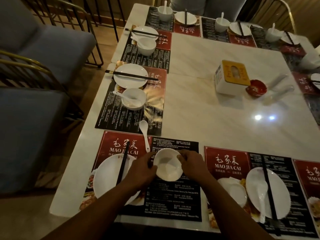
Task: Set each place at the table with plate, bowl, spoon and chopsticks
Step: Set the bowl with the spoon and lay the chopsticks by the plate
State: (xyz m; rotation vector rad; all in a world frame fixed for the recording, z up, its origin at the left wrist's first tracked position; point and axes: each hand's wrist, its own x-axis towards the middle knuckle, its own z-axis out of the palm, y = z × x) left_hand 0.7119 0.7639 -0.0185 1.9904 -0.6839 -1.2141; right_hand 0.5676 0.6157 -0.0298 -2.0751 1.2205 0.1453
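While the plate [107, 177] with black chopsticks [123, 163] across it lies just left of the left hand [142, 168] and the spoon [145, 134] just beyond it, that hand curls round the bowl [168, 168], the right hand [192, 166] gripping its other side, seemingly to centre this glossy, empty white vessel on the placemat [173, 196].

We note a dim, warm-toned frame. Light comes from overhead: two small bright reflections sit on the glossy worktop [207, 118] right of centre, and a broad glare patch washes out the print on the placemat [154, 97] along its left side. The white bowl [168, 168] near the bottom reads pale but unclipped. The chairs [34, 54] at left lie in deep shadow. Wide-angle distortion bends the worktop's edges. Toward the far right the picture smears, and the clear items [280, 85] beside the red dish [257, 87] are blurred.
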